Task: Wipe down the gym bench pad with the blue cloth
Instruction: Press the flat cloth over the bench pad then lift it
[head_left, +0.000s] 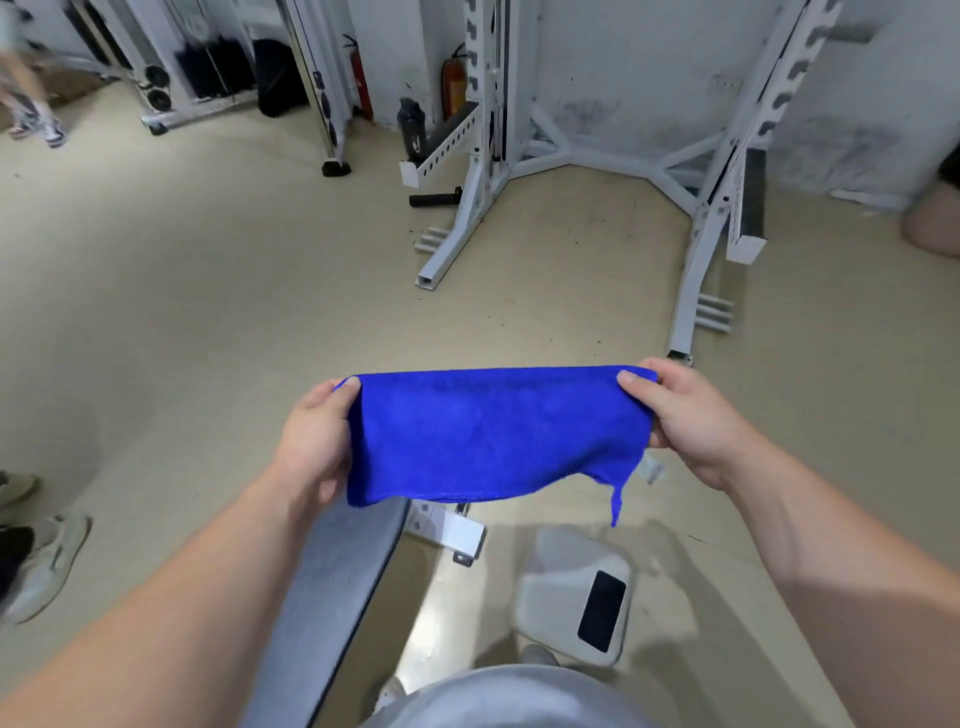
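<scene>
The blue cloth (493, 434) hangs stretched in the air between my two hands, folded over along its top edge. My left hand (314, 441) grips its left end and my right hand (691, 421) grips its right end. A loose corner dangles at the lower right. Below the cloth, partly hidden by my left forearm, lies the grey gym bench pad (332, 587), running from the centre down to the lower left. The cloth is above the pad and apart from it.
A white squat rack (467, 218) stands ahead on the beige floor. A grey scale (576, 592) lies to the right of the bench, and a white bench foot (452, 530) shows beside the pad. Someone's shoes (47, 561) are at the left edge. Fire extinguishers (452, 83) stand by the wall.
</scene>
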